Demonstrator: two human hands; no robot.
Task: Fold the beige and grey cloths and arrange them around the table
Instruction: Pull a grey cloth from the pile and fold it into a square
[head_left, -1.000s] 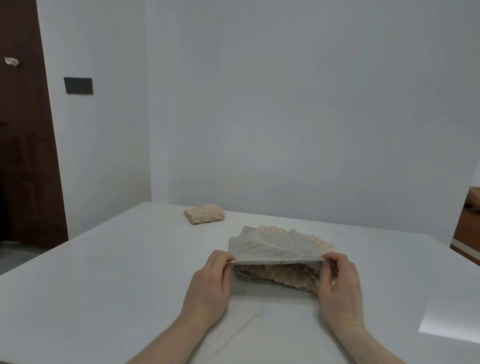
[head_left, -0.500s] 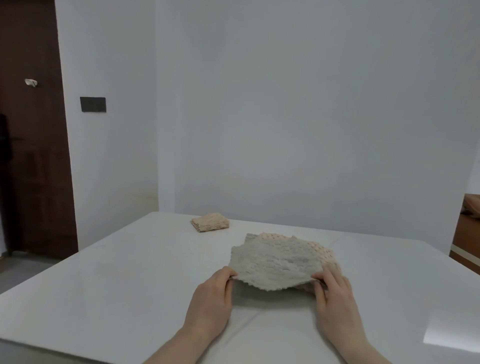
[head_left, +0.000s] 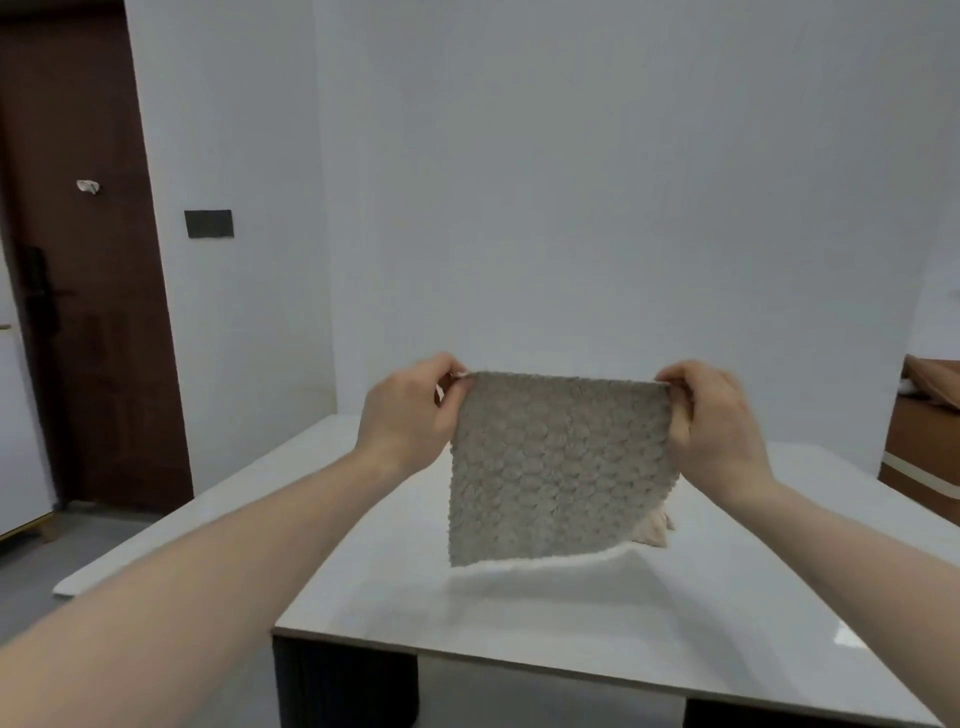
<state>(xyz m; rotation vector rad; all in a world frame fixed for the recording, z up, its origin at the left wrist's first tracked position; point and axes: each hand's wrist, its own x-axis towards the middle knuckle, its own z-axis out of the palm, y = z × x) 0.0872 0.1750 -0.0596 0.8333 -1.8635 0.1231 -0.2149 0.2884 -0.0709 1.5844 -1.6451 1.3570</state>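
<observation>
Above the table, hands: the left hand and the right hand are raised level with each other, each with fingers curled in a pinch on one top corner of the cloth
Grip, likely reason: holding both upper corners well apart keeps the top edge taut and lets the rest hang flat, which suits lining up edges for a fold
Held cloth: the grey square cloth with a bubbled, textured weave hangs upright between the hands, its lower edge clear of the tabletop and one lower corner sloping up toward the right
Beneath it: a bit of a beige cloth peeks out behind the grey one's lower right, lying on the table, apparently waiting its turn
Support: the glossy white rectangular table offers bare surface just below, handy for laying the cloth down
Surroundings: a dark brown wooden door stands at the far left
</observation>
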